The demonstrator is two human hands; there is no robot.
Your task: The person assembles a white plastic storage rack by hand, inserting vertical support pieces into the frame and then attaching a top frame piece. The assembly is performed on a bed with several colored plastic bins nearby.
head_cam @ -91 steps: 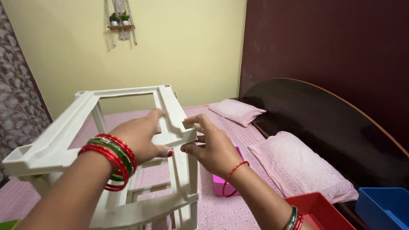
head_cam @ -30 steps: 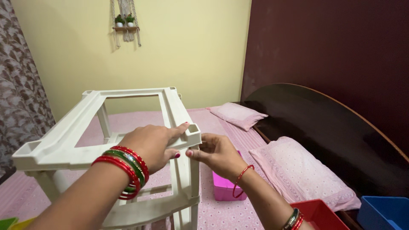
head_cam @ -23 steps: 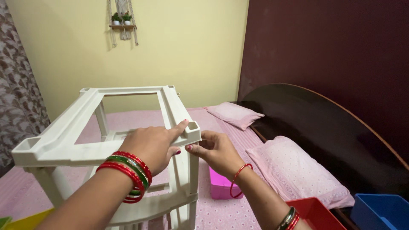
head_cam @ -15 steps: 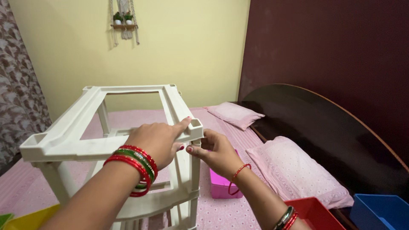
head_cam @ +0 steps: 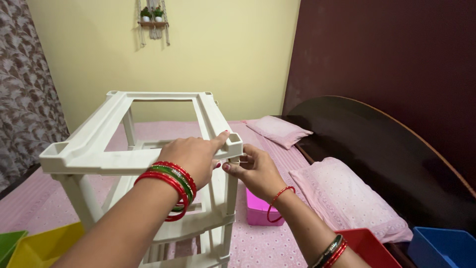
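- Head view: we see one cream plastic rack (head_cam: 124, 149) standing upright on the bed (head_cam: 277, 243), long axis vertical, its open rectangular top frame running away from us toward the yellow wall (head_cam: 223, 54).
- Left hand (head_cam: 191, 156) lies over the rack's near top rail, fingers curled on it, forefinger stretched to the near right corner; it holds the rail.
- Right hand (head_cam: 253, 171) sits just under that corner, fingertips pinched narrow against the corner post; what they pinch is too small to make out.
- Counted: two pink pillows (head_cam: 347, 196), one nearer, one farther, along the dark headboard (head_cam: 396, 149).
- Counted: one pink bin (head_cam: 260, 211) on the bed behind the right wrist, partly hidden by it.
- Cut off at the lower edge: red bin (head_cam: 367, 248), blue bin (head_cam: 441, 248), yellow bin (head_cam: 44, 248), green bin (head_cam: 10, 243); one of each.
- Rack's lower shelves are partly hidden by the left forearm; its feet fall out of frame.
- One hanging planter (head_cam: 151, 15) on the wall, top cut off.
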